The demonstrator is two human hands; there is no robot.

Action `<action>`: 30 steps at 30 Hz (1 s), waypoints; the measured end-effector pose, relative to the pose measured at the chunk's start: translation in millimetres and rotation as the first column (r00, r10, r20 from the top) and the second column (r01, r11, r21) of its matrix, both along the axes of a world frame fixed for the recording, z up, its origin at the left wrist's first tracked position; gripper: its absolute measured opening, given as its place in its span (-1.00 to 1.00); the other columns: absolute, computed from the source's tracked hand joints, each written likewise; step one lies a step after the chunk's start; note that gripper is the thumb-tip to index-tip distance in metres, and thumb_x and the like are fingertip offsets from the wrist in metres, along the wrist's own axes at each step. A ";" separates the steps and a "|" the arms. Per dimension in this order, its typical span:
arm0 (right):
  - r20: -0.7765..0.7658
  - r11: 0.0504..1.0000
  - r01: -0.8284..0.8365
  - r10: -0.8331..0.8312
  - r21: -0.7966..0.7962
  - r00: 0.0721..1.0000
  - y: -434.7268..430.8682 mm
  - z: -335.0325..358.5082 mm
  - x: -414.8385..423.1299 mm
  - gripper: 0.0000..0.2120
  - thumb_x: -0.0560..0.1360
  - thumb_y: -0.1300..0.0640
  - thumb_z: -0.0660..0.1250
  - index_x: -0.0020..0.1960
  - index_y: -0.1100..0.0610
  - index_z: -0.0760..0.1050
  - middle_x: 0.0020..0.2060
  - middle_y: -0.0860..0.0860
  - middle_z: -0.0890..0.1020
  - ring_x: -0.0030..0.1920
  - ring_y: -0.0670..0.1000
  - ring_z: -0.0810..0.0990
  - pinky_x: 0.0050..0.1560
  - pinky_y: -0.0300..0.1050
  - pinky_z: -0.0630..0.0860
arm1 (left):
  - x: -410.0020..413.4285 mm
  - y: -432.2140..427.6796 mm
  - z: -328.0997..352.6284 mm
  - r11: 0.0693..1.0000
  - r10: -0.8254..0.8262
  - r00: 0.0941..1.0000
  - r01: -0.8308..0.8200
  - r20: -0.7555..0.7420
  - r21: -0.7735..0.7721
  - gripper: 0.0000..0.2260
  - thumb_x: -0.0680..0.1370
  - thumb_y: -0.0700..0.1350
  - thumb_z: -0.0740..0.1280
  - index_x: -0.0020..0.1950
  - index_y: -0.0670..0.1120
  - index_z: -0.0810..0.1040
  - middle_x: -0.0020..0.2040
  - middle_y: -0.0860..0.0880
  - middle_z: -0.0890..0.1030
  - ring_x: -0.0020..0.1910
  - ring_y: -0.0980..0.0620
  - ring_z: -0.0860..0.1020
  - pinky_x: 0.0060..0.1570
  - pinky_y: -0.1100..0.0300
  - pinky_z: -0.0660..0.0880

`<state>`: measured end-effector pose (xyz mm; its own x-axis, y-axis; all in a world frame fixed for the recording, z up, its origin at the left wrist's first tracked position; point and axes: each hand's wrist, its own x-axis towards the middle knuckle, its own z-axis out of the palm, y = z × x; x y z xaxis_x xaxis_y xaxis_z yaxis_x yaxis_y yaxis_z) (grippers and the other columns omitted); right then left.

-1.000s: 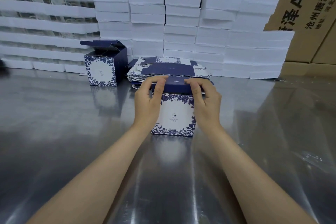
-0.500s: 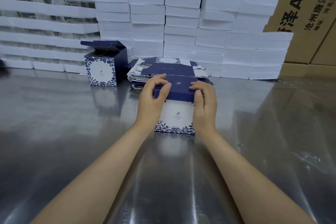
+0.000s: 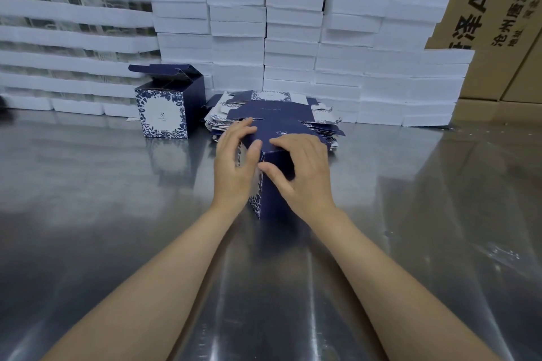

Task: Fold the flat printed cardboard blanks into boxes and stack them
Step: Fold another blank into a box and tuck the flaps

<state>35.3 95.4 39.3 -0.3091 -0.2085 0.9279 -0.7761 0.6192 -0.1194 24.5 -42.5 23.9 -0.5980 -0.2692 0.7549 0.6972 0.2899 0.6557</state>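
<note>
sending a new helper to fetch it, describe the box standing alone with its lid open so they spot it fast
Find the wall of white foam slabs at the back of the steel table. In front of its left part, just left of the pile of flat blanks, stands the open-lid box. Unlike the box being folded, it is untouched, with navy top flaps raised.

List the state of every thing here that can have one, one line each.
held box, upright on the table, top flap folded down.
second box, upright, top flaps open.
flat blanks, unfolded, piled behind the held box.
left hand, grips the held box.
right hand, grips the held box.
white blocks, stacked in columns.
</note>
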 end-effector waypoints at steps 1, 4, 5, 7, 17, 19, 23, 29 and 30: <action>-0.007 1.000 0.000 0.000 0.006 1.000 0.9 -0.5 1.1 -0.71 0.50 -0.01 0.34 0.06 0.20 0.60 0.02 0.05 0.64 0.08 0.06 0.52 0.14 -0.06 0.36 | 0.8 1.7 -0.9 0.997 -0.072 0.997 0.072 0.027 0.010 -0.78 0.53 0.11 0.24 0.14 0.10 0.50 0.33 0.15 0.48 0.42 0.05 0.37 0.41 -0.04 0.30; -0.054 0.998 -0.009 0.012 0.056 0.998 7.3 -5.8 1.9 -0.73 0.54 0.11 0.22 0.12 0.20 0.59 0.10 0.06 0.62 0.16 0.07 0.52 0.26 0.02 0.34 | 2.4 -0.5 -0.8 0.980 -0.193 0.975 0.196 0.114 -0.015 -0.64 0.50 0.16 0.26 0.23 0.04 0.44 0.45 0.09 0.36 0.49 0.12 0.25 0.47 -0.03 0.22; -0.060 0.999 0.003 0.001 0.055 0.998 9.6 -7.1 0.4 -0.71 0.54 0.14 0.18 0.14 0.19 0.59 0.12 0.06 0.61 0.18 0.05 0.51 0.32 0.06 0.30 | 2.7 -2.3 -0.2 0.980 -0.186 0.974 0.194 0.125 -0.049 -0.60 0.48 0.15 0.28 0.25 0.01 0.42 0.46 0.08 0.34 0.49 0.13 0.25 0.47 -0.03 0.22; -0.031 0.998 0.053 -0.054 -0.028 0.998 15.1 -7.7 -4.1 -0.70 0.53 0.17 0.14 0.14 0.20 0.58 0.13 0.07 0.60 0.22 0.06 0.50 0.39 0.13 0.23 | 3.4 -3.9 0.4 0.983 -0.137 0.985 0.149 0.108 -0.107 -0.58 0.46 0.10 0.32 0.26 -0.02 0.42 0.44 0.05 0.38 0.46 0.11 0.30 0.44 -0.05 0.27; 0.159 0.997 -0.072 0.078 -0.042 0.984 21.8 1.8 -2.4 -0.67 0.40 0.16 0.27 0.13 0.23 0.56 0.08 0.08 0.60 0.15 0.10 0.52 0.21 0.05 0.40 | 1.9 -5.3 1.2 0.993 -0.090 0.990 0.081 0.111 0.084 -0.69 0.56 -0.04 0.12 0.24 -0.02 0.49 0.37 0.03 0.48 0.37 0.15 0.41 0.29 0.36 0.31; 0.088 0.997 -0.075 0.075 -0.002 0.993 11.6 2.5 0.9 -0.71 0.42 0.10 0.34 0.08 0.21 0.59 0.02 0.07 0.62 0.08 0.09 0.54 0.14 0.03 0.41 | -0.7 -8.5 5.6 0.961 -0.090 0.988 0.054 0.123 0.270 -0.67 0.53 -0.09 0.09 0.18 -0.06 0.55 0.23 0.01 0.58 0.21 0.16 0.51 0.18 0.34 0.36; -0.020 0.992 -0.106 0.107 0.065 0.994 -0.9 4.6 7.9 -0.72 0.39 0.06 0.38 0.01 0.20 0.63 -0.04 0.06 0.64 0.00 0.10 0.57 0.03 0.00 0.43 | -0.1 -14.3 6.7 0.932 0.077 0.995 -0.094 0.062 0.350 -0.63 0.53 0.13 0.09 0.02 -0.03 0.61 -0.02 0.14 0.64 0.02 0.14 0.56 0.08 0.30 0.43; 0.036 0.971 -0.205 0.202 0.121 0.979 11.3 11.6 8.0 -0.68 0.43 0.10 0.22 0.05 0.22 0.62 -0.02 0.08 0.61 0.01 0.13 0.54 0.01 0.08 0.42 | -4.2 -14.6 14.5 0.883 -0.084 0.970 -0.034 0.229 0.468 -0.82 0.43 0.01 0.26 -0.11 0.01 0.63 -0.14 0.12 0.65 -0.13 0.18 0.57 -0.08 0.31 0.46; 0.029 0.975 -0.181 0.179 0.131 0.983 14.9 10.8 6.3 -0.69 0.43 0.10 0.23 0.06 0.21 0.61 0.00 0.07 0.62 0.05 0.11 0.55 0.04 0.09 0.42 | -4.3 -15.8 15.4 0.885 -0.104 0.965 -0.021 0.242 0.465 -0.82 0.43 0.00 0.26 -0.12 0.01 0.63 -0.17 0.14 0.65 -0.15 0.20 0.57 -0.13 0.36 0.45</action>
<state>41.6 110.3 50.1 -0.2709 -0.3828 0.8832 -0.8748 0.4808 -0.0600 20.2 -58.3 39.3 -0.7693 -0.5185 0.3732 0.4944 -0.1131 0.8619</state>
